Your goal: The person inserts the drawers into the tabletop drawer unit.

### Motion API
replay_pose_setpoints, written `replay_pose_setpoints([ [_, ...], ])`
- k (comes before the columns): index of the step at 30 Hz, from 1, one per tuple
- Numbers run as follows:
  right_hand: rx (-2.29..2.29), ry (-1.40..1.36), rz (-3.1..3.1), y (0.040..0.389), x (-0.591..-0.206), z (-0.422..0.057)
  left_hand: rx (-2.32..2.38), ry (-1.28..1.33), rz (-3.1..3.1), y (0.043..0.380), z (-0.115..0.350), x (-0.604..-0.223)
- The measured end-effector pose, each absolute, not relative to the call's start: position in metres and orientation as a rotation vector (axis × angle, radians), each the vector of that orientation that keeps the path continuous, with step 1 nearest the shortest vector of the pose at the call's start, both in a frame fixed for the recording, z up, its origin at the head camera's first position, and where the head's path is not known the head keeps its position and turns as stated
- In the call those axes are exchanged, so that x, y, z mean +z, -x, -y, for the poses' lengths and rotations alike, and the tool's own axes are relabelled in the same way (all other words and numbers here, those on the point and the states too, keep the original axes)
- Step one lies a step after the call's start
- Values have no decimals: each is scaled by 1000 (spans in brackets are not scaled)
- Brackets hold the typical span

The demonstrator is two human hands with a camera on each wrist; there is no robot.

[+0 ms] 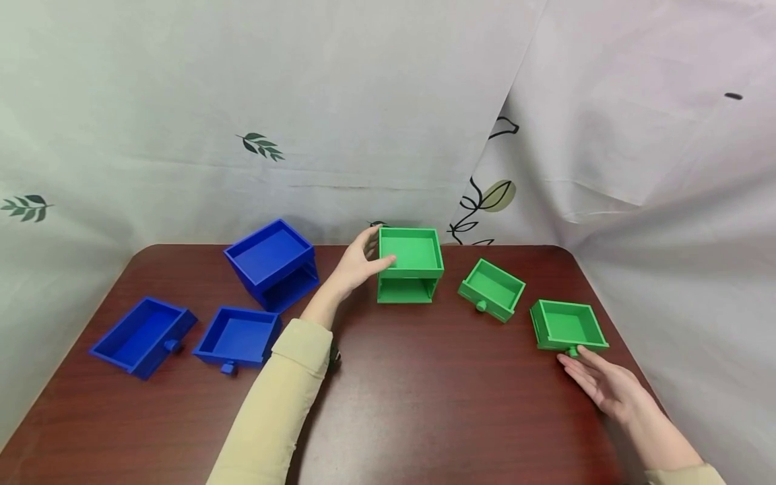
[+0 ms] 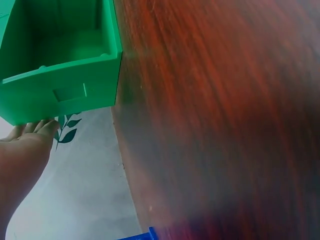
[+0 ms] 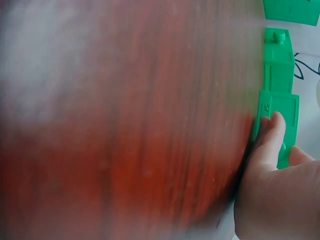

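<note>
In the head view my left hand (image 1: 358, 261) holds the left side of a small green cabinet (image 1: 411, 273). Its thumb lies over the front left of the top rim, and the fingers reach along the side and back. The left wrist view shows the fingertips against the cabinet wall (image 2: 65, 90). At the right, my right hand (image 1: 609, 385) is at the knob of a green drawer (image 1: 570, 325), fingers fairly straight. In the right wrist view the knob (image 3: 282, 150) shows between thumb and fingers; a firm grip is not visible.
Between the cabinet and the right-hand drawer lies another green drawer (image 1: 492, 289). Left of my left arm stand a blue cabinet (image 1: 273, 256) and two blue drawers, one farther left (image 1: 143, 337) and one nearer (image 1: 239, 335). A patterned white cloth (image 1: 364, 121) hangs behind the brown table (image 1: 455, 404).
</note>
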State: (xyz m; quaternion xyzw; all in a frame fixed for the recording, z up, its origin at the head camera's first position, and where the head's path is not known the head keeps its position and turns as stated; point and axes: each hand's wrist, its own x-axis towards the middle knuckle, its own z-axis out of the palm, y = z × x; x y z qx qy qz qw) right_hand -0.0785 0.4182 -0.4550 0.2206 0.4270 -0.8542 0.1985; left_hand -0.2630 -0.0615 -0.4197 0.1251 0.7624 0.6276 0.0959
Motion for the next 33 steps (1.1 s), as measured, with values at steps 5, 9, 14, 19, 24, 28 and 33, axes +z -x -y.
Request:
replay_pose_setpoints([
  [5, -2455, -672, -1132, 78, -456, -415, 1906, -363, -2226, 263, 60, -422],
  [9, -2510, -707, -1026, 77, -456, -412, 1933, -359, -2214, 265, 58, -424],
  [14, -2546, -688, -973, 74, -454, -407, 1950, -358, -2208, 266, 57, -425],
  [19, -2568, -650, -1009, 75, -448, -401, 1977, -342, -2201, 266, 58, -425],
  [24, -2597, -611, -1008, 77, -439, -398, 2010, -347, -2189, 266, 59, -426],
  [28, -2617, -572, -991, 78, -433, -394, 2015, -358, -2184, 267, 58, -428],
  [33, -2632, -527, -993, 79, -426, -385, 2007, -362, -2185, 266, 57, -428],
])
